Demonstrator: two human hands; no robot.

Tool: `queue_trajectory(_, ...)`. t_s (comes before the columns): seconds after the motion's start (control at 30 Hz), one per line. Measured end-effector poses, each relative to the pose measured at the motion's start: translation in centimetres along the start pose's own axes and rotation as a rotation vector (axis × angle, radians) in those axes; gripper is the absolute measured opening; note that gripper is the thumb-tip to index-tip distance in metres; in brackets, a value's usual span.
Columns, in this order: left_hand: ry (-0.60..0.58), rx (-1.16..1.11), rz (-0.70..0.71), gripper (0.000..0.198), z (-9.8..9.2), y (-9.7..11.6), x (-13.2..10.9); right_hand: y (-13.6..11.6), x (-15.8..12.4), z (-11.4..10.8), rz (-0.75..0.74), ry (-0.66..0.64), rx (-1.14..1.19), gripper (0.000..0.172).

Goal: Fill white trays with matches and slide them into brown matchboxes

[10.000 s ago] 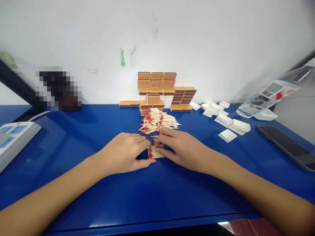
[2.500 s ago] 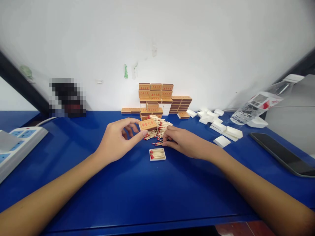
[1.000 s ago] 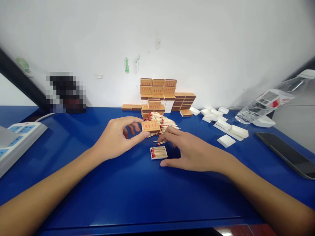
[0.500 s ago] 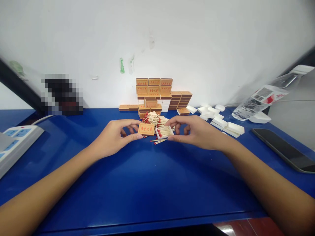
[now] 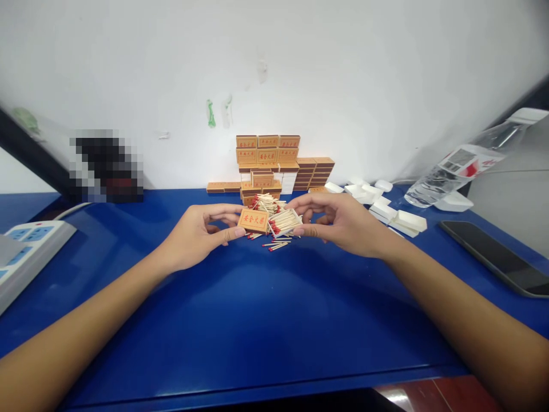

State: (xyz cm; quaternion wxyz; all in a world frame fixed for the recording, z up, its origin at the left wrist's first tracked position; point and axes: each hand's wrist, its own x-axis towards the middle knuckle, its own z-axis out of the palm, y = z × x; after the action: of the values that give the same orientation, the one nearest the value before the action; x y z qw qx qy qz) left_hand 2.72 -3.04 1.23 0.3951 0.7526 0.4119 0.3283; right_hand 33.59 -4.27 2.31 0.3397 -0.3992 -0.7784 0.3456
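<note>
1. Left hand (image 5: 198,237): thumb and fingers pinching orange matchbox sleeve (image 5: 254,220), printed face visible.
2. Right hand (image 5: 345,226): pinching white tray (image 5: 284,231) of red-tipped matches; tray end at sleeve's right edge, contact unclear.
3. Both parts held over blue table (image 5: 257,320), at match pile (image 5: 266,201).
4. Behind pile: stacked matchboxes (image 5: 267,155).

The left hand (image 5: 202,236) and right hand (image 5: 345,225) face each other, gripping between thumb and fingers.
</note>
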Motion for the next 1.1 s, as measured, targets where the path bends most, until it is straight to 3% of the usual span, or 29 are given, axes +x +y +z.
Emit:
queue_trajectory(0.13,-0.026,-0.025,-0.02,0.05,0.1,0.2,0.0,-0.5,-0.1,0.2,0.011,0.007,0.003,0.046)
queue_trajectory(0.43,0.013,0.002,-0.009,0.049,0.3,0.2,0.0,-0.8,-0.2,1.1,0.012,0.165,-0.012,0.051)
queue_trajectory(0.97,-0.001,0.091,0.039,0.041,0.5,0.6,-0.1,-1.2,-0.5,1.8,0.033,0.223,-0.061,0.048)
queue_trajectory(1.1,0.017,0.038,0.025,0.052,0.9,0.7,-0.3,-1.2,-0.4,1.8,0.039,0.209,-0.022,0.047)
